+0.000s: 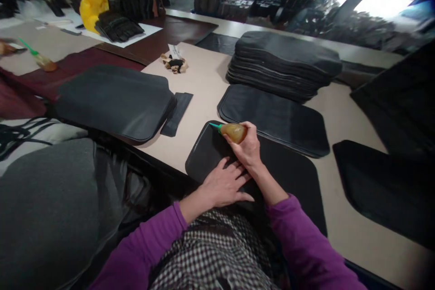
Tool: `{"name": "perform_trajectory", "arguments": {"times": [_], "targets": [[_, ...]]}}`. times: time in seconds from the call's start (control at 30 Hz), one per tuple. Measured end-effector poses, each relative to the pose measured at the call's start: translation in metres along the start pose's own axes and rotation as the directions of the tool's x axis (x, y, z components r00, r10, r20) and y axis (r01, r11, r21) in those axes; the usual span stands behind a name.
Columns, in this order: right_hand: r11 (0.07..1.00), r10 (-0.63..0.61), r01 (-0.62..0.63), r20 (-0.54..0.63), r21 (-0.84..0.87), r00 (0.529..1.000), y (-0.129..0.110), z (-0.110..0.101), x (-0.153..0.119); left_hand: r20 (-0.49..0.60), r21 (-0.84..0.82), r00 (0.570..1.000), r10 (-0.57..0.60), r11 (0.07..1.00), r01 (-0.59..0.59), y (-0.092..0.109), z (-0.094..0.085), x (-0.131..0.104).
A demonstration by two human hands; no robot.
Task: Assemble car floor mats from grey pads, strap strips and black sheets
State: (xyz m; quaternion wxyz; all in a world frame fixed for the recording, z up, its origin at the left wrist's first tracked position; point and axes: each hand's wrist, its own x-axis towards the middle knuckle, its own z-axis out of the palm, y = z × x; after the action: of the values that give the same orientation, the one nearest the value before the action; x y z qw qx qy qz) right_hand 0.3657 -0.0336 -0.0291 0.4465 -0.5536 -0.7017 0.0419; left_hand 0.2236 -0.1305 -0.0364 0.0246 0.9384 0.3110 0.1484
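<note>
A black leather-like panel (288, 167) with rounded corners lies in front of me. My left hand (228, 182) rests flat on it with the fingers spread. In my right hand (249, 147) is a glue bottle (235, 132), amber with a green nozzle, tilted so its tip meets the panel near the far left corner. A thin shiny line runs along the panel's left edge. Just beyond lies another black panel (275, 115), with a tall stack of black panels (282, 61) behind it.
More black panels (115, 99) are piled at left, beside a narrow black strip (177, 114). A small heap of scraps (175, 62) sits farther back. Another black panel (384, 190) is at right. A second glue bottle (44, 61) and a yellow object (94, 2) stand at far left.
</note>
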Motion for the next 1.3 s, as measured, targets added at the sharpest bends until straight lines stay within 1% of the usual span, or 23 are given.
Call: {"name": "perform_trajectory", "arguments": {"times": [0.07, 0.13, 0.23, 0.37, 0.47, 0.53, 0.63, 0.7, 0.77, 0.87, 1.0, 1.17, 1.3], "targets": [[0.999, 0.016, -0.017, -0.026, -0.031, 1.000, 0.005, 0.000, 0.003, 0.004, 0.012, 1.000, -0.004, 1.000, 0.004, 0.000, 0.001, 0.000], [0.998, 0.032, -0.035, -0.046, -0.060, 0.998, 0.010, -0.007, 0.003, 0.004, 0.023, 1.000, -0.003, 1.000, 0.003, 0.000, 0.002, -0.001], [0.993, 0.063, -0.068, -0.059, -0.094, 0.996, 0.021, -0.029, -0.004, 0.000, 0.044, 1.000, 0.000, 0.999, 0.000, 0.000, 0.003, -0.001], [0.976, 0.150, -0.160, -0.076, -0.150, 0.986, 0.040, -0.075, -0.024, 0.004, 0.050, 1.000, 0.004, 0.999, -0.005, -0.001, 0.004, -0.001], [0.948, 0.227, -0.249, -0.128, -0.199, 0.966, 0.059, -0.115, -0.045, 0.010, 0.034, 1.000, 0.014, 0.999, -0.015, -0.001, 0.004, -0.001], [0.921, 0.274, -0.312, -0.180, -0.235, 0.945, 0.073, -0.141, -0.059, 0.011, 0.026, 1.000, 0.014, 1.000, -0.014, -0.001, 0.004, -0.001], [0.865, 0.339, -0.416, -0.285, -0.281, 0.897, 0.092, -0.177, -0.081, 0.024, 0.021, 1.000, 0.007, 1.000, -0.008, -0.001, 0.003, 0.000], [0.836, 0.363, -0.466, -0.343, -0.291, 0.866, 0.103, -0.198, -0.095, 0.040, 0.024, 0.999, 0.006, 1.000, -0.007, -0.001, 0.003, 0.000], [0.824, 0.372, -0.490, -0.381, -0.284, 0.846, 0.111, -0.213, -0.107, 0.052, 0.030, 0.999, 0.009, 0.999, -0.011, -0.001, 0.003, 0.001], [0.819, 0.374, -0.508, -0.423, -0.267, 0.825, 0.116, -0.227, -0.120, 0.063, 0.047, 0.998, 0.015, 0.999, -0.018, -0.002, 0.004, 0.001], [0.816, 0.363, -0.520, -0.473, -0.255, 0.802, 0.115, -0.232, -0.127, 0.080, 0.085, 0.997, 0.019, 0.996, -0.026, -0.002, 0.005, 0.001], [0.817, 0.370, -0.529, -0.496, -0.229, 0.786, 0.104, -0.238, -0.136, 0.100, 0.112, 0.995, 0.024, 0.993, -0.035, -0.003, 0.005, 0.002], [0.804, 0.407, -0.549, -0.462, -0.228, 0.788, 0.089, -0.255, -0.152, 0.106, 0.107, 0.994, 0.025, 0.994, -0.036, -0.003, 0.004, 0.002]]}}
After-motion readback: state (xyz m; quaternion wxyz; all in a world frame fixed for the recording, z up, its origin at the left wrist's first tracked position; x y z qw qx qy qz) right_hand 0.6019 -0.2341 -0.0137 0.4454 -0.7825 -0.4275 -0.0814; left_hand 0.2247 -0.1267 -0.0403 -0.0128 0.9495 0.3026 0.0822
